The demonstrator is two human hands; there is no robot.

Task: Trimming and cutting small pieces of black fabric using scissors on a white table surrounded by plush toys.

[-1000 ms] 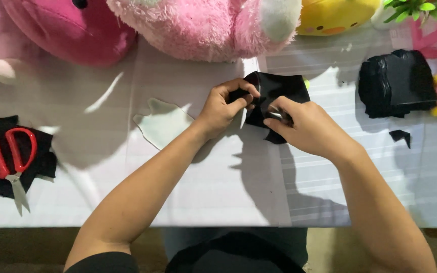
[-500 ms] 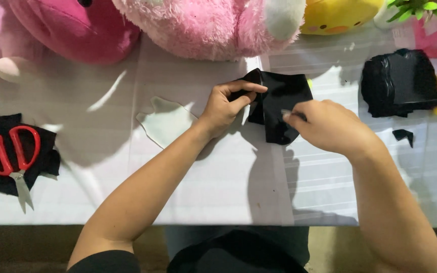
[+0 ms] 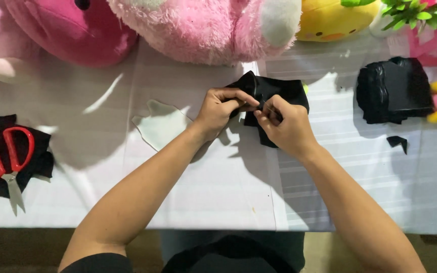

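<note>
Both hands pinch the black fabric piece (image 3: 274, 93): left hand (image 3: 221, 108) grips its edge, right hand (image 3: 284, 124) holds something thin, probably a needle; sewing seems underway.

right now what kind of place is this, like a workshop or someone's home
Probably a small craft or sewing table for soft toys, perhaps at home. Both hands, left hand and right hand, pinch a black fabric piece; red-handled scissors lie on black scraps, and pink plush toys line the table's far edge.
</note>
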